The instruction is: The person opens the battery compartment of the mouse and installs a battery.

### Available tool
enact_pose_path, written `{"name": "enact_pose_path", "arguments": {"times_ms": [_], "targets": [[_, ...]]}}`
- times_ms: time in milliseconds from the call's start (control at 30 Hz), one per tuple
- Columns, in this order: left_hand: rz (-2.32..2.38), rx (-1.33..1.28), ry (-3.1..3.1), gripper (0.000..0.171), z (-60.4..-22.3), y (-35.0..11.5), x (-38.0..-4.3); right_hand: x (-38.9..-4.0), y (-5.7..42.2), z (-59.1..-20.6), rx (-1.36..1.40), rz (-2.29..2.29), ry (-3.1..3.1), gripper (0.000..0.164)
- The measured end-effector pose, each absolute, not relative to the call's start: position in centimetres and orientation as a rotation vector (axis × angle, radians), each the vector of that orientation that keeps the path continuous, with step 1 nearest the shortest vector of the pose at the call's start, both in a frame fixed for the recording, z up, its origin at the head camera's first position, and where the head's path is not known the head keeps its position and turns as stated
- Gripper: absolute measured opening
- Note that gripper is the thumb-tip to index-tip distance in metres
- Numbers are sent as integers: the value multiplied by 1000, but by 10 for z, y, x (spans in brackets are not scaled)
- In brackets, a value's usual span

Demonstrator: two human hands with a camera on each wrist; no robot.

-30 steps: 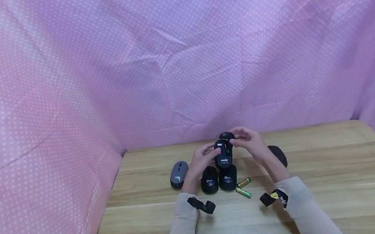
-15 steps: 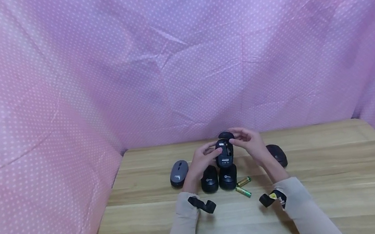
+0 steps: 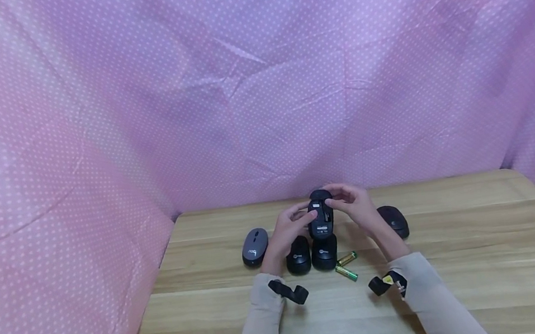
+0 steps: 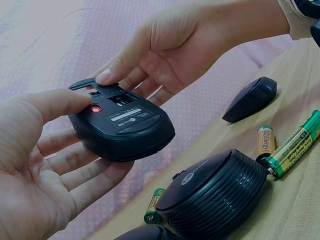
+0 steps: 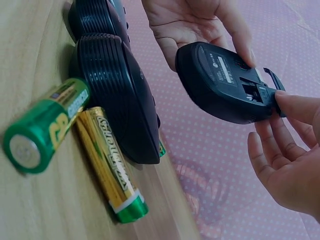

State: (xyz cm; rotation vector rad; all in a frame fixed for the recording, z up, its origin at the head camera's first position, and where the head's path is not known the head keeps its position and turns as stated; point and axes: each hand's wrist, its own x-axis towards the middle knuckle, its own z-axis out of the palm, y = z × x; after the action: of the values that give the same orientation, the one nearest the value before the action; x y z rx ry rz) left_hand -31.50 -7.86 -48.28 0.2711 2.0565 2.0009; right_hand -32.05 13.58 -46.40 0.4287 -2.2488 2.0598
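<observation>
Mouse [image 5: 215, 82] held bottom-up above the table [image 3: 469, 270], between both hands, its battery slot [image 5: 251, 92] exposed; the step in hand looks like fitting or freeing the end piece [image 3: 320, 194]. The next move probably calls for a steady body and careful thumb pressure on that end. The left hand [image 3: 286, 232] grips the body, thumb over the underside, fingers beneath; the right hand [image 3: 358, 210] pinches the end piece, thumb uppermost, both forearms angled inward
</observation>
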Motion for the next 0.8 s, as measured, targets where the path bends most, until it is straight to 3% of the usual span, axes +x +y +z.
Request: {"name": "enact_pose_path", "arguments": {"times_ms": [800], "targets": [[2048, 201, 2050, 48, -479, -79, -311, -314, 130, -462, 452, 2037, -2339, 37]]}}
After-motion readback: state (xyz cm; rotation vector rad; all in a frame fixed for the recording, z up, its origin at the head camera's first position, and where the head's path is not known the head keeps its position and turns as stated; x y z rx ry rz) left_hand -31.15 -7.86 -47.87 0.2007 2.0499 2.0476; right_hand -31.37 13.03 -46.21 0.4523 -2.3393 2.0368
